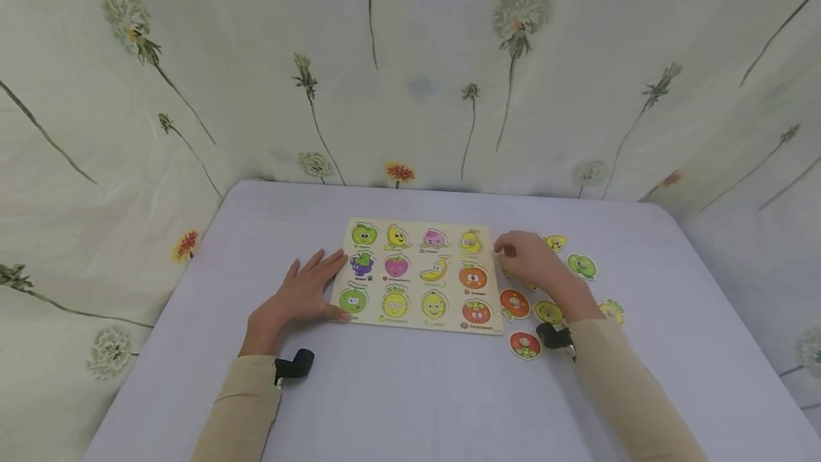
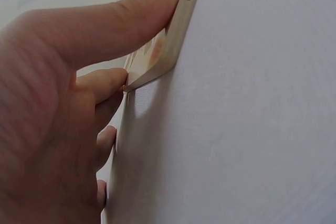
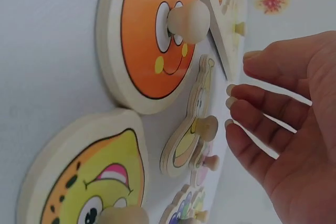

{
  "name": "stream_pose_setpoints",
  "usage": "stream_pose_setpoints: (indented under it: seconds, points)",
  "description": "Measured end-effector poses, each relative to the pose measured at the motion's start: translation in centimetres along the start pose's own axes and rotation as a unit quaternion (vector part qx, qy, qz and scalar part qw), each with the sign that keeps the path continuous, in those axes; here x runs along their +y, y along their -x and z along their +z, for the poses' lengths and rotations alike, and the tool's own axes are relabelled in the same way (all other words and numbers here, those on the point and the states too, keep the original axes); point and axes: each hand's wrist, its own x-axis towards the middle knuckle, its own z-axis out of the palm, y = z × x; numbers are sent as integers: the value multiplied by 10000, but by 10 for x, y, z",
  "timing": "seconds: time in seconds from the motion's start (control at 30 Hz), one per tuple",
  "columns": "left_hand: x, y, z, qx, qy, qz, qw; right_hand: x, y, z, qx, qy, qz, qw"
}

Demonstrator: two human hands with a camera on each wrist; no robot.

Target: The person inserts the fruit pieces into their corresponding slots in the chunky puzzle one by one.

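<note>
A wooden fruit puzzle board lies on the table, with rows of coloured fruit pictures. My left hand rests at its left side, fingers spread along the edge and thumb on the near corner. In the left wrist view, the thumb overlaps the board's rim. Just off the board's upper right edge is my right hand, fingers loosely bent and holding nothing. A knobbed pear piece sits in the top right spot. Beneath the right hand, a banana piece is partly hidden in the head view.
Several knobbed pieces lie right of the board: an orange, a red persimmon, a yellow lemon, a green apple and a pineapple. A white cloth covers the table; a flowered curtain hangs behind.
</note>
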Motion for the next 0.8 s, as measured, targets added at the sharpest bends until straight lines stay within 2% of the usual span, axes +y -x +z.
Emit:
stream_pose_setpoints:
  seconds: [0.17, 0.4, 0.8]
  points:
    - [1, 0, -3, 2, 39, -22, 10000, 1, 5, -1, 93, 138, 37, 9999]
    - [1, 2, -1, -44, -9, -7, 10000, 7, 17, 4, -6, 46, 161, 9999]
    - [2, 1, 1, 64, 23, -20, 10000, 17, 23, 4, 310, 112, 54, 9994]
